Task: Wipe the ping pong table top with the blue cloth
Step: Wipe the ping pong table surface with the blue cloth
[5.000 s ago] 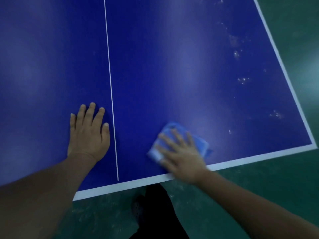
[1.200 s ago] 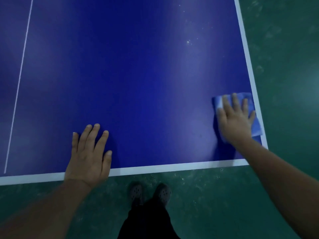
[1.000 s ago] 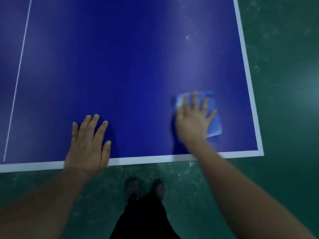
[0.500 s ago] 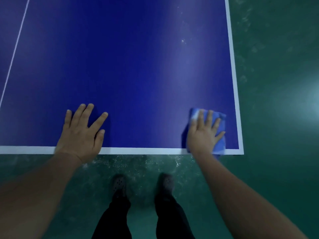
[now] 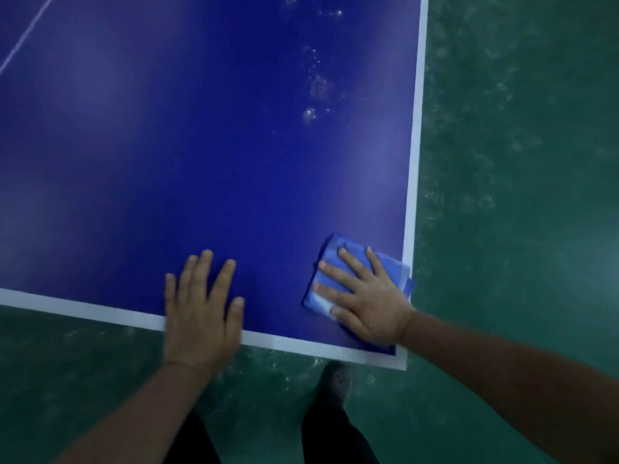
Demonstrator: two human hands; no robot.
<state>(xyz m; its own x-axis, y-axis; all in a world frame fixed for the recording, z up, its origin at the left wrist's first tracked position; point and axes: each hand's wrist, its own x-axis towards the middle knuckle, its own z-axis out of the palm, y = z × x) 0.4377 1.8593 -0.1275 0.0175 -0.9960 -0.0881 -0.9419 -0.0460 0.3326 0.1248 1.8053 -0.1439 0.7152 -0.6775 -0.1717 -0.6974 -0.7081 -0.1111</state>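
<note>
Two flat hands, right hand [image 5: 366,301] pressing blue cloth [image 5: 390,266]

Scuffed, mottled green floor [image 5: 519,162] in dim light, brighter at right

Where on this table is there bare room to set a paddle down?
Bare: the wide blue stretch left of the left hand, up toward the center line. Crowded: the near right corner, where the right hand presses the blue cloth; wet spots lie beyond it.

Blue ping pong table top [image 5: 201,145], white edge lines; folded blue cloth [image 5: 388,269] at its near right corner
</note>
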